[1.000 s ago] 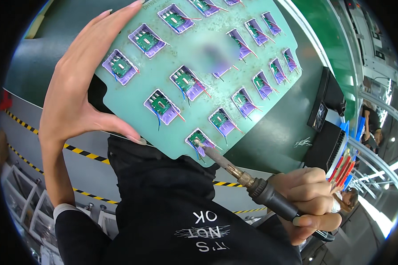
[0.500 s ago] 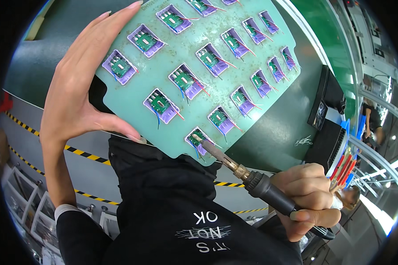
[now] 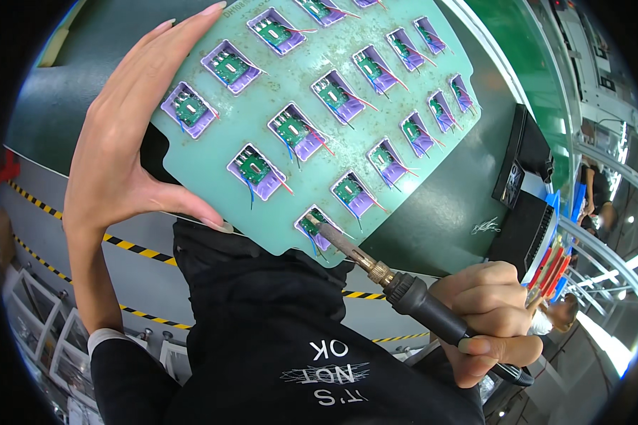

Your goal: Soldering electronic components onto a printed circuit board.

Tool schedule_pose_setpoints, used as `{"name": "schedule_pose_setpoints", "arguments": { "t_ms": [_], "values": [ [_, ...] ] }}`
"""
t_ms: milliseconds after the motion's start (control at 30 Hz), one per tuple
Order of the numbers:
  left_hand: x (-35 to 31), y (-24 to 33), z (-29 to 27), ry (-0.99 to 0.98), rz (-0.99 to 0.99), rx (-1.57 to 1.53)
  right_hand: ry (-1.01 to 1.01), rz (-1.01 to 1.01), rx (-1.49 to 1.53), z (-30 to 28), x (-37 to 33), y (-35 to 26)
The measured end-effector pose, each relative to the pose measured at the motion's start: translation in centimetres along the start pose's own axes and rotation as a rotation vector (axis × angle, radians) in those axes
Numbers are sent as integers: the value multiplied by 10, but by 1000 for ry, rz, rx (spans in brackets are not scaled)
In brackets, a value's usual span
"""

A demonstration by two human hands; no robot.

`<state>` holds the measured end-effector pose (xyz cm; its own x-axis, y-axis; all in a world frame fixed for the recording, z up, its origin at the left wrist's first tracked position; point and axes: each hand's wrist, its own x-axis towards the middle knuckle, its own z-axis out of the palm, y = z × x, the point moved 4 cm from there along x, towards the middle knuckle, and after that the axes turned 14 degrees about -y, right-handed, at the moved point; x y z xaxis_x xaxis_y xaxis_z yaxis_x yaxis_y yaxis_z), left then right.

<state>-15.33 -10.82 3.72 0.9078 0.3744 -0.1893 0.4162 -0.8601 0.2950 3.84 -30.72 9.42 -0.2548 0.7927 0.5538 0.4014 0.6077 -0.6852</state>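
Observation:
My left hand [image 3: 113, 142] grips the left edge of a pale green tray-like plate [image 3: 205, 166], thumb and fingers spread along its rim. Set in rows of cutouts in the plate are several purple housings [image 3: 268, 185], each with a small green circuit board [image 3: 254, 168] and thin red, blue and dark wires. In my right fist [image 3: 489, 312] is a soldering iron [image 3: 429, 308] with a black handle and brass collar. Its tip is at the circuit board in the housing nearest me [image 3: 324, 243]; whether it touches is too small to tell.
Under the plate spreads a dark green table [image 3: 432, 227]. Black boxy equipment [image 3: 521, 230] stands at its right, near a small tangle of pale wire [image 3: 485, 227]. Red and blue bins [image 3: 551, 269] lie beyond. Another person [image 3: 561, 313] is at the far right. Yellow-black tape [image 3: 138, 248] marks the floor.
The plate has shifted very slightly left, and the soldering iron in my right hand has moved left with it. Its tip stays at the same housing.

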Motion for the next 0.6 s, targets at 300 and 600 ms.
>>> {"name": "schedule_pose_setpoints", "arguments": {
  "t_ms": [300, 600],
  "values": [
    [-6, -5, 0, 23, 17, -15, 1, -1, -2, 1, 2, -1],
    [-4, -18, 11, 188, 204, -77, 371, -66, -107, -26, -3, -7]
  ]
}}
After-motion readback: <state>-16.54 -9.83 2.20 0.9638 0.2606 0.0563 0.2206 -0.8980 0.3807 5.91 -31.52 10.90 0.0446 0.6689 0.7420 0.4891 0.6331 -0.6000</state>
